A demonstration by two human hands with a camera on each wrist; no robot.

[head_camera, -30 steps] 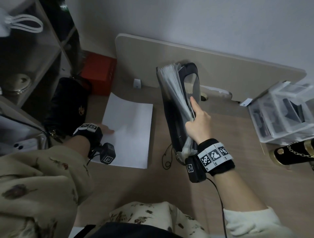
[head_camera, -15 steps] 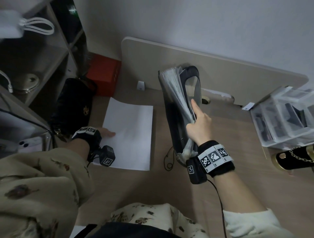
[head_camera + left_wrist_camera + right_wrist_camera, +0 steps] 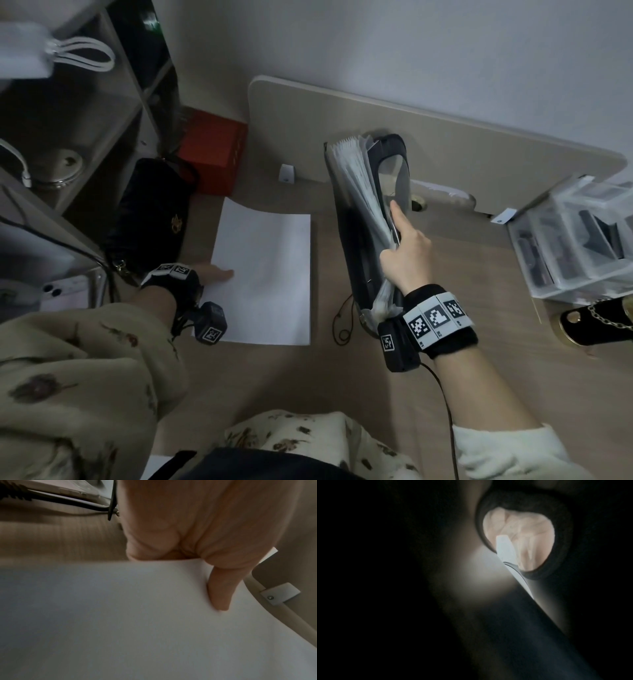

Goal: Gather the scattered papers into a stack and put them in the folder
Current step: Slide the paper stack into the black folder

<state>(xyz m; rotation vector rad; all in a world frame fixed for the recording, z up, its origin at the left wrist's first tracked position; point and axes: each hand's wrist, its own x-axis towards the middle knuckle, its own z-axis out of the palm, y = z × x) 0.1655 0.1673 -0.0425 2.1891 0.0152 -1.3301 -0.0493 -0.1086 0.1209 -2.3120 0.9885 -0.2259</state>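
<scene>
Papers: blank white stack, flat on surface, long axis running away from the person, far left corner curling up. No readable writing. Left hand grip pinches the stack's left edge, thumb on top, fingers underneath. Folder: black, stuffed with clear sleeves, stood on edge, leaning away, right of papers. Right hand grip clasps its upper edge, index finger extended.

Wooden desk: paper stack, clear boxes, black bag.
</scene>
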